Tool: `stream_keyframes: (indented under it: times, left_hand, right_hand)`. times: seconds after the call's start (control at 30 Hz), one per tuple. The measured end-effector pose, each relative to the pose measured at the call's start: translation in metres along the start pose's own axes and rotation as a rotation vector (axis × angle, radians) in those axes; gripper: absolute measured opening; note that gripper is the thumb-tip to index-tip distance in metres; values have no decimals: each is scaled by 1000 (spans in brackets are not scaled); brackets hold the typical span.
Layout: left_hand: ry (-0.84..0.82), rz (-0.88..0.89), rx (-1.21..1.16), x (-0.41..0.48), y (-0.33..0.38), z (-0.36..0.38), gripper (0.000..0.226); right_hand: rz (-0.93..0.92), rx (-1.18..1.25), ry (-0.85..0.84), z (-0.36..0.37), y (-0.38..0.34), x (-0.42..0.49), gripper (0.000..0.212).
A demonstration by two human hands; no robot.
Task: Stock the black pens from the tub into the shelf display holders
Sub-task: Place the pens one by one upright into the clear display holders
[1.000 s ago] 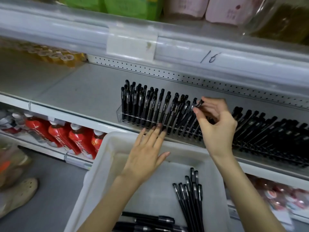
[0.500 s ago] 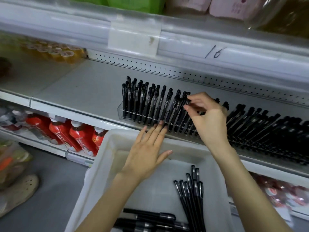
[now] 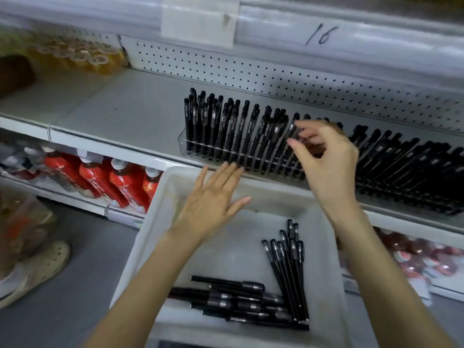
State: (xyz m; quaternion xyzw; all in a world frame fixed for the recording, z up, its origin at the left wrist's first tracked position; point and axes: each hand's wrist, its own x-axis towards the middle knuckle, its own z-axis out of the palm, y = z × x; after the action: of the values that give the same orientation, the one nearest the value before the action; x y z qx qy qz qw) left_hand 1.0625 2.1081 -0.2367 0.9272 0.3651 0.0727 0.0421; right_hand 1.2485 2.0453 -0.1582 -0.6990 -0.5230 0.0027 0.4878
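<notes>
- Since a second ago my right hand point(image 3: 326, 167) has lowered its pen point(image 3: 288, 133) into the row. Thumb and forefinger pinch it in the clear holder point(image 3: 183, 144), just beyond the tub's point(image 3: 155, 222) far rim.
- My left hand point(image 3: 213, 202) lies flat, fingers straight, over that far rim.
- Loose black pens point(image 3: 251, 300) lie inside the tub, near-right corner.

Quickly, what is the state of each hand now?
Left hand: open, holding nothing.
Right hand: pinches a black pen at the holder.
</notes>
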Motion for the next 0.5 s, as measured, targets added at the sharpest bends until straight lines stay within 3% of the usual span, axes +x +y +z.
stream_keyframes:
  times: [0.17,0.33,0.5]
  left_hand:
    - [70,-162,-122,-66,-17,-10,77]
    - [99,-228,-224,-116,-21,-17,71]
    - [102,-240,-149,-133,-18,-12,68]
  right_hand:
    - [160,158,-252,-9,18,-68,16]
    - [358,132,-775,11,39,-139,19]
    - [343,-7,-907,31,43,-174,19]
